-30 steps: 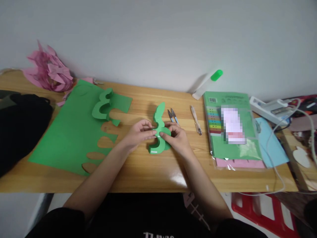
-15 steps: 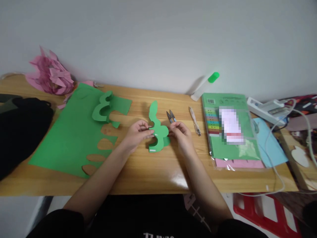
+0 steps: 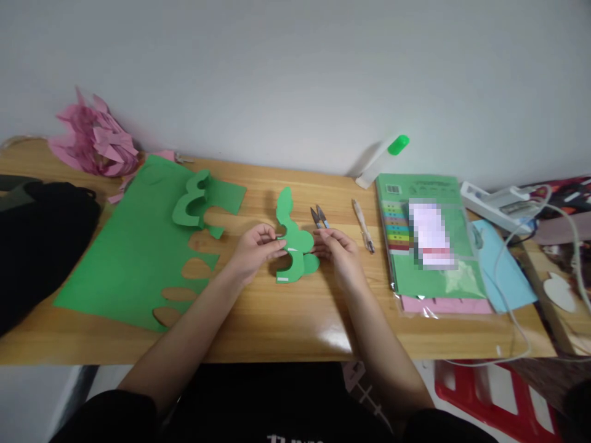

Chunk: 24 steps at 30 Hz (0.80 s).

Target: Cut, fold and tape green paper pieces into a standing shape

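Note:
A wavy green paper cutout [image 3: 293,243] stands in the middle of the wooden table [image 3: 277,320]. My left hand [image 3: 255,248] pinches its left edge and my right hand [image 3: 337,250] pinches its right edge, so the piece sits between both hands. Small white tape marks show on the cutout. A pair of small snips [image 3: 319,217] lies just behind my right hand.
A large green sheet [image 3: 133,252] with scalloped cut-outs and a curled green strip [image 3: 191,200] lie to the left. Pink paper scraps [image 3: 95,138] and a black bag [image 3: 37,240] sit at far left. A pen [image 3: 364,232], glue stick [image 3: 382,160], pack of coloured paper [image 3: 427,237] and cables are on the right.
The cutout has been turned and lifted slightly between my hands. My right hand has slid from on top of the piece to its right edge. The view has dipped a little.

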Tool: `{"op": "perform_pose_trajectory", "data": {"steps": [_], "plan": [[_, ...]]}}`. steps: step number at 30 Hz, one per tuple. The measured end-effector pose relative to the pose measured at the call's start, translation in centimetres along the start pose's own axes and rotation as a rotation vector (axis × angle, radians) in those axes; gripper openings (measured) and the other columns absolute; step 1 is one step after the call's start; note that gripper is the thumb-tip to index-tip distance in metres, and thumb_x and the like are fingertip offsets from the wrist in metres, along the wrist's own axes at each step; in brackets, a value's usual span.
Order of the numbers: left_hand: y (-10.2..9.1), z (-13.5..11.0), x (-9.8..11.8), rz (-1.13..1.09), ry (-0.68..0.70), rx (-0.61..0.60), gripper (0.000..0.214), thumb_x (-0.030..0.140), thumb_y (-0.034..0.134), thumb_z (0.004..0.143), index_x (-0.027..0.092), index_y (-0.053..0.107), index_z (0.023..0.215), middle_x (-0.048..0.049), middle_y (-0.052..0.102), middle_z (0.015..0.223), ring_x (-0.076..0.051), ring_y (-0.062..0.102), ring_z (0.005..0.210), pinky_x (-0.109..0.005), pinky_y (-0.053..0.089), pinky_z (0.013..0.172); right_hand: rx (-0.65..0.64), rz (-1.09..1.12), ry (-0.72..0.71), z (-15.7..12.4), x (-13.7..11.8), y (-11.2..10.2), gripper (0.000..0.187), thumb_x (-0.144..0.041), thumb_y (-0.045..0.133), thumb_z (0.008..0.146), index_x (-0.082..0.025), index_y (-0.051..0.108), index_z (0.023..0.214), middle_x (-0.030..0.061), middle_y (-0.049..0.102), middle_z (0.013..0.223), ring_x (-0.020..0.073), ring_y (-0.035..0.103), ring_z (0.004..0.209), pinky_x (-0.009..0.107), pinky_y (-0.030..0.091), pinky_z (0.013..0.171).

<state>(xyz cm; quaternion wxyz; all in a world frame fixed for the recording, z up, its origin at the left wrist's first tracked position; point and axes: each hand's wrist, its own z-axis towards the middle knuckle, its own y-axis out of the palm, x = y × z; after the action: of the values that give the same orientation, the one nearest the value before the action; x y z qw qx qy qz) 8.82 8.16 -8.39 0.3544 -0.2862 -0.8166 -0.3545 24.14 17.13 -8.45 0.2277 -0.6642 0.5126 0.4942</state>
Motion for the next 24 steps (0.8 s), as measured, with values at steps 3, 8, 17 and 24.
{"op": "perform_pose_trajectory", "data": {"steps": [3,8,17,24], "plan": [[0.02,-0.03,0.05,-0.006,0.004,0.002,0.051,0.021,0.09,0.039,0.015,0.046,0.064,0.0047,0.061,0.064,-0.008,0.062,0.061,-0.019,0.055,0.059,0.004,-0.001,0.006,0.06,0.13,-0.02,0.04,-0.046,0.081,0.055,-0.016,0.067,0.077,0.0014,0.068,0.064,0.0118,0.062,0.054,0.022,0.051,0.055],[-0.11,0.08,-0.07,-0.007,0.014,0.004,0.05,0.019,0.089,0.039,0.014,0.046,0.063,0.0036,0.063,0.067,-0.009,0.063,0.062,-0.019,0.055,0.06,-0.005,-0.016,0.02,0.18,0.41,-0.18,0.041,-0.049,0.081,0.056,-0.017,0.069,0.078,0.0031,0.069,0.068,0.0137,0.063,0.058,0.025,0.052,0.059],[-0.24,0.08,-0.19,0.005,0.03,-0.031,0.046,0.016,0.087,0.045,0.015,0.045,0.064,0.0037,0.062,0.069,-0.009,0.064,0.064,-0.021,0.056,0.063,-0.08,-0.027,0.037,0.28,0.75,-0.16,0.042,-0.055,0.08,0.058,-0.018,0.072,0.076,0.0037,0.069,0.068,0.0156,0.063,0.064,0.027,0.051,0.063],[-0.21,0.22,-0.55,0.054,0.089,-0.027,0.047,0.02,0.087,0.046,0.015,0.044,0.064,0.0017,0.063,0.073,-0.01,0.064,0.066,-0.024,0.057,0.065,-0.104,-0.022,0.028,-0.28,0.38,0.57,0.048,-0.053,0.087,0.046,-0.018,0.069,0.074,0.0004,0.068,0.067,0.0103,0.059,0.057,0.021,0.047,0.055]]}}
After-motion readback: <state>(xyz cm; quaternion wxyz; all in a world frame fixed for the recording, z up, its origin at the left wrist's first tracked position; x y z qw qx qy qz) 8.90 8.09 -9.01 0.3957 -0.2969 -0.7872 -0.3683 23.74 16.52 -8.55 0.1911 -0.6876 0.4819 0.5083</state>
